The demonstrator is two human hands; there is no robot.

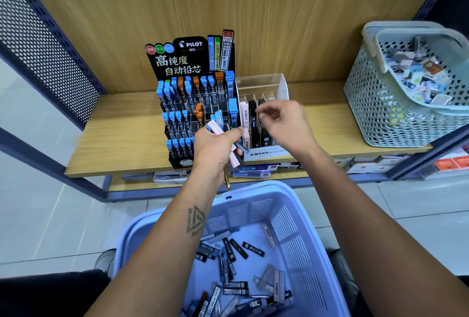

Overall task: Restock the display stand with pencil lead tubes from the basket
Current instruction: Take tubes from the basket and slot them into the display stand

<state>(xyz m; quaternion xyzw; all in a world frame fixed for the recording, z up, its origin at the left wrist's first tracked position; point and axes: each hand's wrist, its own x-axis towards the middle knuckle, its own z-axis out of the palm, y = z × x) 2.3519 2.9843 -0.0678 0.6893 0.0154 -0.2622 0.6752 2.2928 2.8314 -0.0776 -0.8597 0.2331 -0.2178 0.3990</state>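
Lavender plastic basket (291,215) is being kept at the bottom of the view, directly below both forearms; loose pencil lead tubes (238,248), mostly black and grey, are being held scattered across its floor. A small bunch of tubes (223,136), a pale pink one and blue-capped ones among them, is being gripped in the left hand (215,149), fingers curled round it, just in front of the black Pilot display stand (195,103). The stand is being kept on the wooden shelf (121,133), its tiers being filled with upright blue- and orange-capped tubes; a few slots in the middle tier are being left unfilled. Touching its right side, a clear acrylic Mono stand (264,118) is being used for pink and black tubes in rows. The right hand (286,123) is being held over that clear stand, thumb and forefinger being brought close together above the black tubes; whether anything is being pinched cannot be told, the fingertips being motion-blurred. A pale green perforated basket (375,103) full of small mixed items is being kept at the right end of the shelf, well apart from both stands. Boxed stock (256,170) is being stored on the lower shelf.
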